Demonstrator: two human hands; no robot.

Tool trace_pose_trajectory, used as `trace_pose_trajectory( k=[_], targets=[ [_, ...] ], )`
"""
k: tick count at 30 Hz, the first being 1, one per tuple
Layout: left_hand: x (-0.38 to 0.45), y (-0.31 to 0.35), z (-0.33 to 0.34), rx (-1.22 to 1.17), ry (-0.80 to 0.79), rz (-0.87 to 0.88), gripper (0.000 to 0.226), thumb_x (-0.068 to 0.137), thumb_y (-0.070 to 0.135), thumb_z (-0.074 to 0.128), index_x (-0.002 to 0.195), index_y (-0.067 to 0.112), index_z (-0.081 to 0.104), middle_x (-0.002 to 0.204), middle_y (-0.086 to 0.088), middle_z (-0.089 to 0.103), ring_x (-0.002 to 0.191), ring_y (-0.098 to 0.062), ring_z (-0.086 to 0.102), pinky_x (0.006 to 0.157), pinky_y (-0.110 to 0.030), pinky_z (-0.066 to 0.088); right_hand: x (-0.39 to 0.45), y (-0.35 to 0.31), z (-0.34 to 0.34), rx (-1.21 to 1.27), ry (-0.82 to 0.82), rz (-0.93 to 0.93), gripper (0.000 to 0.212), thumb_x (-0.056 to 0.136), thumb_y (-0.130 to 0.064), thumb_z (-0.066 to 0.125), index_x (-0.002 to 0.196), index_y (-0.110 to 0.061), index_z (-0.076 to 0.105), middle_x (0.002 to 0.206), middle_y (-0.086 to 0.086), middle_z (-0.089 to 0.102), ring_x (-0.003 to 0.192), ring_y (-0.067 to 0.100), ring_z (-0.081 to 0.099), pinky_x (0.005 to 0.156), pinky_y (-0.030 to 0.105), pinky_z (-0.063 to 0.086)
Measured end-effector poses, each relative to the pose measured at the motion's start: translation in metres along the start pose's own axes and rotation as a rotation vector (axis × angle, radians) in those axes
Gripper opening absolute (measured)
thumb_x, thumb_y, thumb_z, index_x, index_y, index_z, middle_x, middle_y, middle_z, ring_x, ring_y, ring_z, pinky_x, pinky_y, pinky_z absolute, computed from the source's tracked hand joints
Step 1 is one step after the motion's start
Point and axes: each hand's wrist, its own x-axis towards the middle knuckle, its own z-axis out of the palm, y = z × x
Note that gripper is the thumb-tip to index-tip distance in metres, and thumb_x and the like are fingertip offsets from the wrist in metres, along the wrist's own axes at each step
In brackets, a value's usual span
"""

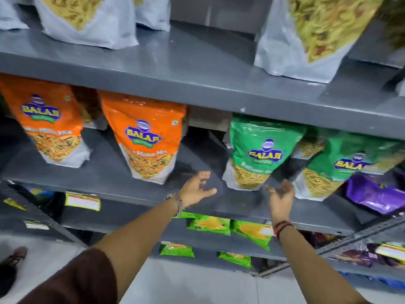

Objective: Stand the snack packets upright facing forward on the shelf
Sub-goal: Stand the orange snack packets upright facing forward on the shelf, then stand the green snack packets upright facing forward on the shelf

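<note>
On the grey middle shelf (114, 178) two orange snack packets (43, 123) (146, 137) stand upright, facing forward. To their right stand two green packets (260, 150) (341, 163), the nearer one leaning a little. My left hand (197, 189) hovers over the bare shelf between the orange and green packets, fingers spread, holding nothing. My right hand (281, 197) is open just below the nearer green packet's bottom right corner, not gripping it.
A purple packet (377, 191) lies flat at the right end of the same shelf. White packets (306, 36) stand on the shelf above. Small green packets (210, 224) lie on lower shelves. Yellow price tags (82, 200) hang on the shelf edge. A shoe (15, 255) shows at the lower left.
</note>
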Motion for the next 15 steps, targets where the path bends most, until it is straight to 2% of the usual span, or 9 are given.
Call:
trace_pose_trajectory(
  k=[2, 4, 5, 7, 8, 10, 12, 13, 15],
  targets=[
    [0.021, 0.014, 0.023, 0.03, -0.032, -0.002, 0.082, 0.078, 0.016, 0.072, 0.146, 0.011, 0.026, 0.148, -0.001, 0.034, 0.138, -0.017, 0.033, 0.112, -0.028, 0.032, 0.021, -0.005, -0.011, -0.09, -0.178, -0.008, 0.06, 0.082, 0.014, 0.052, 0.137, 0.002, 0.03, 0.133, 0.014, 0.042, 0.121, 0.028, 0.044, 0.104, 0.041, 0.035],
    [0.038, 0.027, 0.043, 0.039, -0.024, -0.01, 0.098, 0.068, 0.026, 0.081, 0.147, 0.013, 0.024, 0.153, -0.001, 0.031, 0.142, -0.02, 0.03, 0.116, -0.037, 0.029, 0.041, -0.006, -0.019, -0.123, -0.342, -0.043, 0.073, 0.08, 0.02, 0.049, 0.143, 0.0, 0.019, 0.152, 0.017, 0.025, 0.137, 0.033, 0.031, 0.106, 0.043, 0.037],
    [0.043, 0.032, 0.051, 0.013, -0.014, -0.021, 0.104, 0.061, 0.034, 0.084, 0.145, 0.015, 0.027, 0.152, 0.0, 0.035, 0.141, -0.02, 0.033, 0.115, -0.04, 0.032, 0.049, -0.007, -0.02, -0.149, -0.417, -0.067, 0.077, 0.08, 0.021, 0.048, 0.145, -0.002, 0.014, 0.154, 0.018, 0.022, 0.137, 0.032, 0.031, 0.1, 0.037, 0.043],
    [0.049, 0.044, 0.068, -0.05, 0.033, -0.046, 0.107, 0.055, 0.042, 0.086, 0.143, 0.02, 0.029, 0.148, 0.004, 0.04, 0.137, -0.017, 0.038, 0.113, -0.04, 0.035, 0.062, -0.01, -0.024, -0.142, -0.554, -0.064, 0.082, 0.08, 0.02, 0.05, 0.146, -0.008, 0.01, 0.15, 0.017, 0.03, 0.123, 0.026, 0.043, 0.077, 0.02, 0.052],
    [0.049, 0.047, 0.071, -0.084, 0.063, -0.055, 0.106, 0.056, 0.041, 0.085, 0.143, 0.021, 0.029, 0.147, 0.005, 0.042, 0.136, -0.017, 0.039, 0.113, -0.039, 0.034, 0.064, -0.011, -0.022, -0.136, -0.613, -0.051, 0.081, 0.08, 0.017, 0.053, 0.145, -0.011, 0.012, 0.143, 0.013, 0.039, 0.115, 0.023, 0.047, 0.071, 0.015, 0.052],
    [0.048, 0.05, 0.077, -0.095, 0.128, -0.067, 0.112, 0.049, 0.052, 0.084, 0.143, 0.023, 0.03, 0.148, 0.004, 0.043, 0.136, -0.018, 0.04, 0.114, -0.041, 0.034, 0.064, -0.014, -0.025, -0.142, -0.684, -0.051, 0.072, 0.082, 0.011, 0.056, 0.141, -0.013, 0.021, 0.127, 0.007, 0.049, 0.11, 0.02, 0.05, 0.072, 0.015, 0.051],
    [0.044, 0.051, 0.079, -0.082, 0.154, -0.087, 0.126, 0.035, 0.068, 0.08, 0.143, 0.027, 0.029, 0.149, 0.005, 0.043, 0.137, -0.02, 0.039, 0.113, -0.044, 0.034, 0.063, -0.015, -0.027, -0.122, -0.702, -0.037, 0.062, 0.084, 0.008, 0.057, 0.137, -0.009, 0.029, 0.122, 0.008, 0.051, 0.112, 0.023, 0.051, 0.072, 0.018, 0.051],
    [0.04, 0.053, 0.079, -0.077, 0.156, -0.086, 0.125, 0.036, 0.068, 0.079, 0.143, 0.028, 0.029, 0.149, 0.005, 0.043, 0.137, -0.02, 0.039, 0.113, -0.044, 0.034, 0.062, -0.015, -0.029, -0.094, -0.701, -0.025, 0.059, 0.084, 0.006, 0.057, 0.135, -0.005, 0.031, 0.12, 0.008, 0.05, 0.112, 0.023, 0.05, 0.069, 0.018, 0.052],
    [0.036, 0.053, 0.081, -0.086, 0.169, -0.092, 0.107, 0.049, 0.054, 0.082, 0.14, 0.027, 0.034, 0.146, 0.004, 0.046, 0.136, -0.021, 0.04, 0.113, -0.045, 0.034, 0.058, -0.013, -0.031, -0.079, -0.714, -0.051, 0.049, 0.085, -0.001, 0.059, 0.128, -0.003, 0.036, 0.117, 0.005, 0.049, 0.112, 0.025, 0.05, 0.07, 0.021, 0.053]
  ],
)
